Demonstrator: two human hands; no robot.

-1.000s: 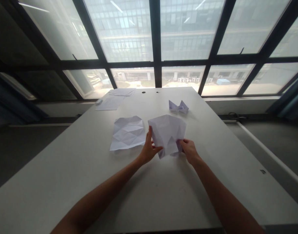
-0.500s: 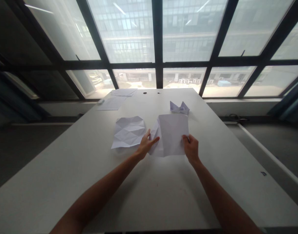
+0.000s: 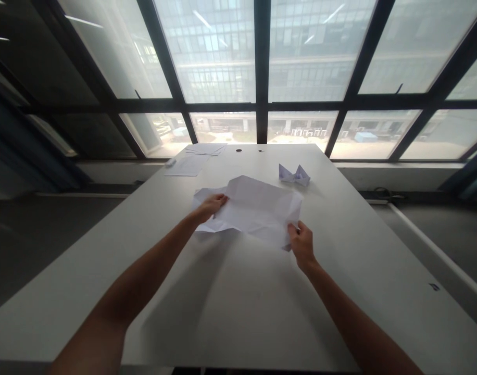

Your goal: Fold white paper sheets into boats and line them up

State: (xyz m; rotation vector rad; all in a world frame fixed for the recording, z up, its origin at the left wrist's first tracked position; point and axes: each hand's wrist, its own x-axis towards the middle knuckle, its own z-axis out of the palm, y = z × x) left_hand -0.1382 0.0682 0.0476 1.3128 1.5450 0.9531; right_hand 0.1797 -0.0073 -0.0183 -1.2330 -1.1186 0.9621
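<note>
A creased white paper sheet is stretched between my hands above the table. My left hand pinches its left edge, and my right hand grips its lower right corner. Behind and under my left hand lies another creased sheet, partly covered by the held one. Beyond the held sheet, a folded paper piece with two pointed ends stands on the table.
The white table reaches toward the windows. Flat white sheets lie at its far left, beside a small white object. A small dark mark is near the right edge.
The held sheet has been opened out wider and now overlaps the creased sheet on the left. My left hand has moved left and away from me; the view has shifted slightly.
</note>
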